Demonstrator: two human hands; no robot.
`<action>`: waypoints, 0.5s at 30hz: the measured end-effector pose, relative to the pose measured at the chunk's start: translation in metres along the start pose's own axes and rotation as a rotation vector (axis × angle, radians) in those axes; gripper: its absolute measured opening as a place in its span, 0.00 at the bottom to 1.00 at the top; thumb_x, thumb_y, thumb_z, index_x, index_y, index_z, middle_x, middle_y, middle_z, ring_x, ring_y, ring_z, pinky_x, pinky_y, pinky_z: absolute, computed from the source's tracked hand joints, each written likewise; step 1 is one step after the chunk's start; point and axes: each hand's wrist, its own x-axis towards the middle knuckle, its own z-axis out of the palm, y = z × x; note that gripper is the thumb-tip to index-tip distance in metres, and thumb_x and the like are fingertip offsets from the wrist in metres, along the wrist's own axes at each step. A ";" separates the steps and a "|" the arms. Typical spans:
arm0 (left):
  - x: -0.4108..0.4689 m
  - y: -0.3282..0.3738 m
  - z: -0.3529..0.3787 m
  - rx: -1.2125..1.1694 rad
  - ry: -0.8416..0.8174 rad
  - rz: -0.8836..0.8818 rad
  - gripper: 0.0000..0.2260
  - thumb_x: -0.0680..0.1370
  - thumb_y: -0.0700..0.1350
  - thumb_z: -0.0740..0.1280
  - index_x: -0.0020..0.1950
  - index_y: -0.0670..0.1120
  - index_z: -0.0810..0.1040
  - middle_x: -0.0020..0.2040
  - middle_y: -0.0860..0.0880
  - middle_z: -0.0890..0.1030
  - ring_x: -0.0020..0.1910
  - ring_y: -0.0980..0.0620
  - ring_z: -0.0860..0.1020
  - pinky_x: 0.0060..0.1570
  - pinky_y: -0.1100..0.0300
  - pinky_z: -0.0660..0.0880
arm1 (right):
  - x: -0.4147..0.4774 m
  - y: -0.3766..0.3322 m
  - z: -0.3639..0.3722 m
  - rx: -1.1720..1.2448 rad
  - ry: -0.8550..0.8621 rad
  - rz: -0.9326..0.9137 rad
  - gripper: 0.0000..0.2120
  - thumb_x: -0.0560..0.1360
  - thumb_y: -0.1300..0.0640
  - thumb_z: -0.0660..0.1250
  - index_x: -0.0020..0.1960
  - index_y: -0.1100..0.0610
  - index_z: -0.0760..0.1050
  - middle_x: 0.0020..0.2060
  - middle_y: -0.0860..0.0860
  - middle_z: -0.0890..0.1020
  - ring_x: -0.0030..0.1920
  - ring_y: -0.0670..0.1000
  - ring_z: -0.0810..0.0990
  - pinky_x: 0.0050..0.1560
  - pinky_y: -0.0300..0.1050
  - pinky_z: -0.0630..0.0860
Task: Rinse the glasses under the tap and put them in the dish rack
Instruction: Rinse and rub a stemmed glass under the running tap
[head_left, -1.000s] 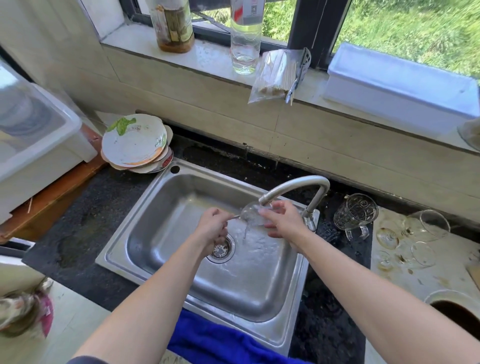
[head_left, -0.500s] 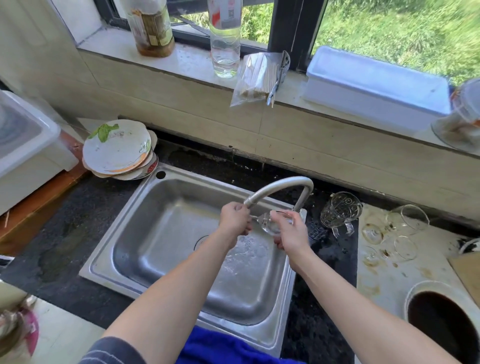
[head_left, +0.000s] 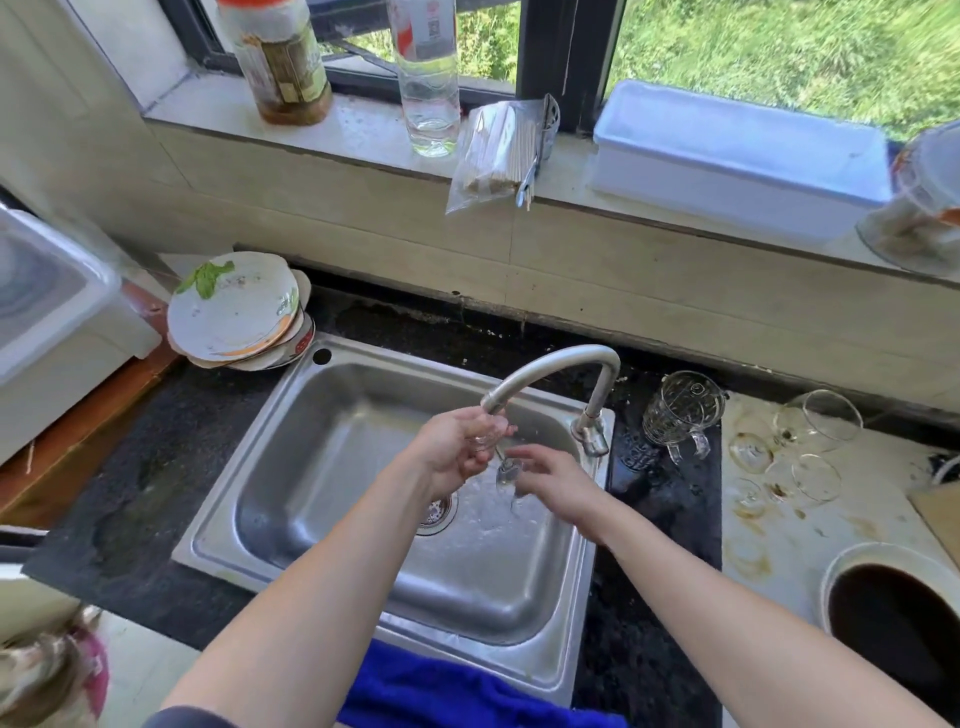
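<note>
A clear stemmed wine glass (head_left: 503, 464) is held under the spout of the curved steel tap (head_left: 558, 362), over the steel sink (head_left: 332, 410). My left hand (head_left: 449, 453) grips its bowl right at the spout. My right hand (head_left: 551, 480) pinches the foot of the glass between thumb and fingers. Water splashes on the sink floor below. On the counter to the right stand a clear glass mug (head_left: 681, 410) and several stained wine glasses (head_left: 820, 422), some lying on their sides.
A stack of dirty plates (head_left: 234, 312) sits left of the sink, and a white lidded box (head_left: 49, 312) stands further left. A blue cloth (head_left: 441, 686) hangs over the sink's front edge. A dark round pot (head_left: 894, 618) is at right. Bottles and a white container (head_left: 737, 150) line the windowsill.
The glass has turned in my hands: my left hand went from the stem to the bowl at the spout, and my right hand dropped from the bowl to the foot.
</note>
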 end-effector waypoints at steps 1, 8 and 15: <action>-0.002 0.001 -0.001 0.032 -0.008 0.007 0.07 0.78 0.34 0.61 0.48 0.43 0.76 0.39 0.46 0.78 0.23 0.58 0.65 0.20 0.70 0.57 | 0.002 -0.003 0.001 -0.148 -0.021 -0.042 0.19 0.73 0.56 0.70 0.64 0.50 0.75 0.53 0.51 0.79 0.49 0.48 0.78 0.47 0.42 0.75; -0.018 0.010 -0.019 0.497 0.334 0.182 0.09 0.78 0.35 0.61 0.56 0.41 0.78 0.50 0.43 0.80 0.30 0.52 0.76 0.25 0.63 0.68 | 0.013 -0.019 0.019 -0.380 0.056 -0.080 0.11 0.72 0.50 0.59 0.37 0.53 0.77 0.35 0.50 0.83 0.39 0.55 0.82 0.46 0.58 0.79; -0.060 0.005 -0.051 0.635 0.565 0.215 0.10 0.77 0.35 0.61 0.56 0.39 0.77 0.47 0.43 0.77 0.36 0.50 0.73 0.31 0.63 0.67 | 0.033 -0.055 0.021 0.074 0.052 0.055 0.08 0.76 0.56 0.67 0.41 0.57 0.80 0.35 0.54 0.79 0.34 0.51 0.74 0.34 0.42 0.68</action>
